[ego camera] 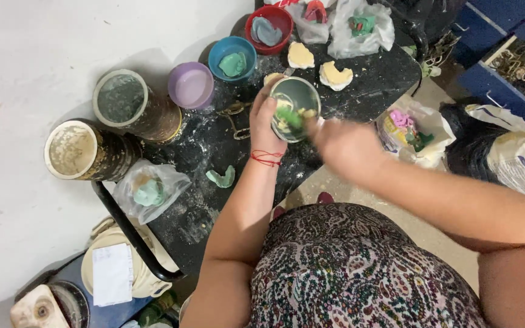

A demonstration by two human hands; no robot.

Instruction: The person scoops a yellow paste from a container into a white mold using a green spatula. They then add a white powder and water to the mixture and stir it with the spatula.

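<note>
The left hand (267,124) is wrapped around the side of a small round mixing cup (296,108), gripping it and holding it just above the dark bench (214,152). The cup is tipped so its mouth faces up toward the camera, with green and pale lumps showing inside. The right hand (343,146) sits just to the right of the cup, at its rim, and is blurred. Whether it is clenched on a tool or loose cannot be told. So the cup lies between the two hands, gripped by the left, with the right coming in from its right side.

Going from the left across the bench: two tall speckled tins (83,150) lie tilted with open mouths, and a clear bag holding a green lump (150,189) rests below them. Then come a purple bowl (191,85), a loose green mould piece (222,177) near the left forearm, a blue bowl (233,58) and a red bowl (268,27). Right of the cup, two pale plaster casts (320,65) lie on the bench, with plastic bags (360,27) behind them. Another bag with pink and green pieces (411,130) sits off the bench edge.
</note>
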